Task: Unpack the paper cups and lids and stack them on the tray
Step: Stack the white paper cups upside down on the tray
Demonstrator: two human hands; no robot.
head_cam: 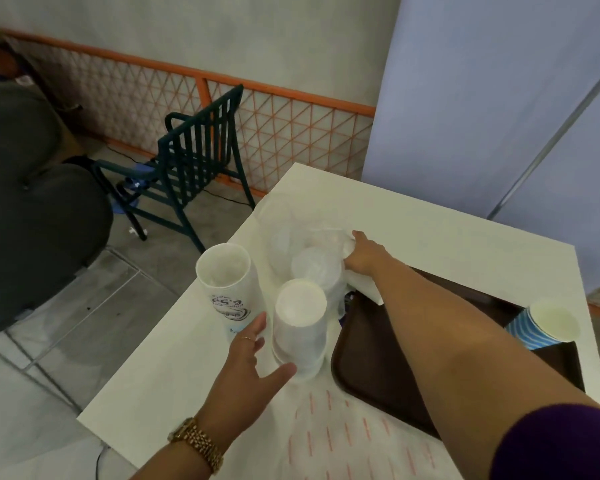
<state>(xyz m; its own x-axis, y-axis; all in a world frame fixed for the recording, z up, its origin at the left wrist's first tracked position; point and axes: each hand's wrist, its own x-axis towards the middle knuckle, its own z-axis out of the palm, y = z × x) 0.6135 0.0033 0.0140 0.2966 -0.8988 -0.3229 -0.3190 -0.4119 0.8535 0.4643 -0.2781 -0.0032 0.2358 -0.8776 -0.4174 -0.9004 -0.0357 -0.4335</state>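
Observation:
A tall stack of white printed paper cups [227,282] stands near the table's left edge. Beside it stands an upturned stack of pale cups [300,327]. My left hand [253,368] is open, its fingers spread close around the base of that upturned stack. Behind it is a stack of clear lids in plastic wrap [314,268]. My right hand [362,254] reaches across and grips the clear plastic wrap [326,237] at its far side. A dark brown tray [368,362] lies under my right forearm. A blue striped cup [548,323] lies at the tray's right end.
The white table [447,230] ends close on the left, with grey floor below. A dark green chair [194,157] and a dark padded seat [32,188] stand beyond it. White paper with red marks [343,434] covers the near table. A pale screen [499,81] rises at right.

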